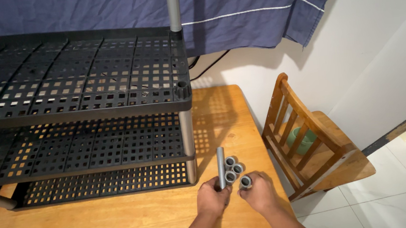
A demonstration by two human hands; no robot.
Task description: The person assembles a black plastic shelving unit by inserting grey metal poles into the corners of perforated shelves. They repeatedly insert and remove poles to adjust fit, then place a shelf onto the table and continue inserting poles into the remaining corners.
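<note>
Shelf rack [112,103] (black) beside hands [235,192] — chair [309,138] right

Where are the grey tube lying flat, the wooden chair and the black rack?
grey tube [221,167]: head view, mid-length.
wooden chair [337,138]: head view, seat.
black rack [75,74]: head view, top shelf grid.

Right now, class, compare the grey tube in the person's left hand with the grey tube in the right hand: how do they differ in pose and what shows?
The left hand holds its tube lying along the wooden table, so its long side shows. The right hand holds its tube end-on, so only its round open mouth shows. The first looks long; the second's length is hidden. Both are grey and hollow-looking.
</note>
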